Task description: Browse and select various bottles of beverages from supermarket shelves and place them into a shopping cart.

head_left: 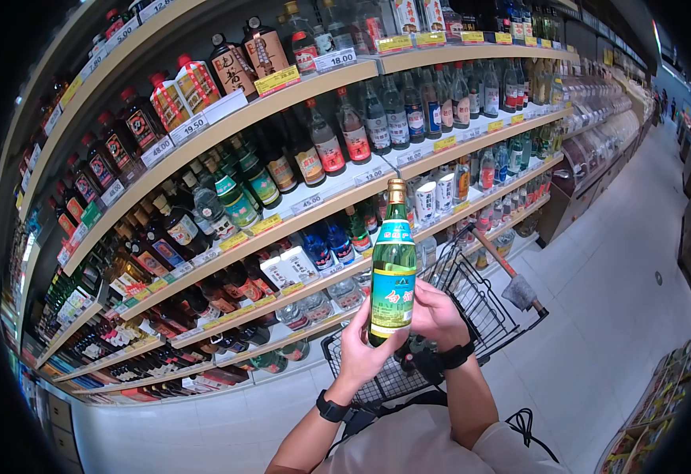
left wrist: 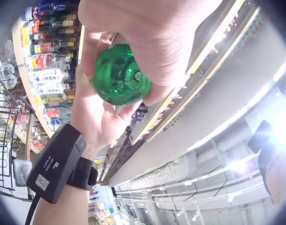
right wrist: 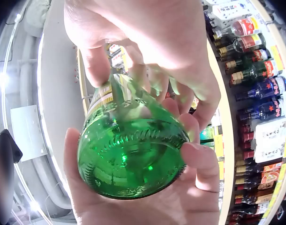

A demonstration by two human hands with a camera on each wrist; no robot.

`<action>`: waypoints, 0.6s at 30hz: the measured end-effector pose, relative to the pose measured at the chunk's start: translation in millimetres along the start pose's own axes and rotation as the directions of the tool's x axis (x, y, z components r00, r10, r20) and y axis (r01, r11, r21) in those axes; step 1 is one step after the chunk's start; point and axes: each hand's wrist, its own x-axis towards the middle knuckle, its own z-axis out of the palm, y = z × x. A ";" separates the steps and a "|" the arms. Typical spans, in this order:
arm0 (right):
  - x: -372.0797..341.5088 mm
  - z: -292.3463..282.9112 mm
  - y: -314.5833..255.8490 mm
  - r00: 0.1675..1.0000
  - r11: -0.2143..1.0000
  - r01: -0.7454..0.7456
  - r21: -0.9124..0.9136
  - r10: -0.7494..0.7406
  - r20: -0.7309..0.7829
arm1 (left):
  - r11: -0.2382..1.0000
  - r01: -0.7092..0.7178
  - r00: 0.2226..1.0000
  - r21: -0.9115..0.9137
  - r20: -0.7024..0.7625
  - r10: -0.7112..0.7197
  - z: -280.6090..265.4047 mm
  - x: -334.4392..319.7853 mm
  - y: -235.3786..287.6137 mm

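A green glass liquor bottle (head_left: 395, 257) with a gold cap, a blue neck band and a green and yellow label is held upright in front of the shelves. Around its lower part curl the fingers and thumb of my left hand (head_left: 363, 347). My right hand (head_left: 442, 320) holds it from the right, fingers wrapped partly behind the glass. Seen from below in the left wrist view, the round bottle base (left wrist: 120, 77) sits between both hands. The right wrist view shows the ridged green bottom (right wrist: 133, 157), with left-hand fingers on either side and the right hand above.
Tiered shelves (head_left: 306, 207) full of bottles with price tags curve along the left and front. Below my hands stands a black wire shopping cart (head_left: 472, 304), a grey fuzzy piece (head_left: 521, 291) on its frame. Tiled floor (head_left: 590, 316) runs along the aisle to the right.
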 end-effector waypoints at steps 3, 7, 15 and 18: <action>0.6 0.3 -1.1 1.000 1.000 0.002 -0.026 -0.002 -0.008 | 0.999 0.014 1.000 -0.036 0.012 -0.014 0.2 1.0 2.4; 2.2 0.3 0.0 1.000 0.999 0.007 -0.054 -0.007 0.000 | 0.997 0.034 0.999 -0.076 0.031 -0.031 -3.7 2.1 1.1; 2.5 6.9 -0.1 0.999 0.988 0.038 -0.150 -0.032 0.039 | 0.917 0.162 0.986 -0.364 0.095 -0.136 -18.1 1.3 -17.5; 2.6 7.7 -0.6 0.999 0.973 0.039 -0.227 -0.038 0.008 | 0.900 0.166 0.985 -0.402 0.110 -0.132 -19.8 1.7 -15.3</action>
